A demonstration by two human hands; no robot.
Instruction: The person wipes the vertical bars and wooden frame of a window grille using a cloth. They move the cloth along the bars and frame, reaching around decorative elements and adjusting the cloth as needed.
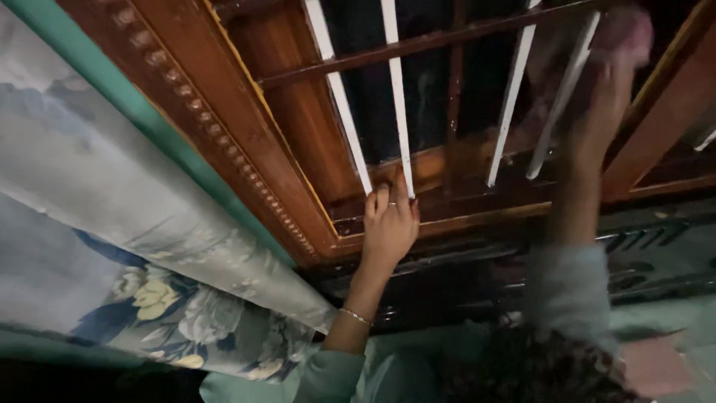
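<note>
Two hands up: left hand (pixel 388 224) gripping a white bar (pixel 397 104), right hand (pixel 608 89) around a pink cloth (pixel 625 33).

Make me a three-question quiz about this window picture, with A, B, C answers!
1. Where is the left hand?
A. At the foot of a white bar
B. On the curtain
C. Flat on the floor

2. How many white bars show in the window?
A. One
B. Four
C. Nine

3. What is the right hand doing?
A. Hanging down by the person's side
B. Raised up high at the bars with something pink
C. Holding the curtain

Answers:
1. A, its fingers sit at the bottom of a white bar, on the wooden frame.
2. B, two bars stand left of the middle and two stand right.
3. B, the arm reaches up and a blurred pink cloth sits at the hand; its grip is too blurred to judge. The flowered curtain hangs far left, untouched.
</note>
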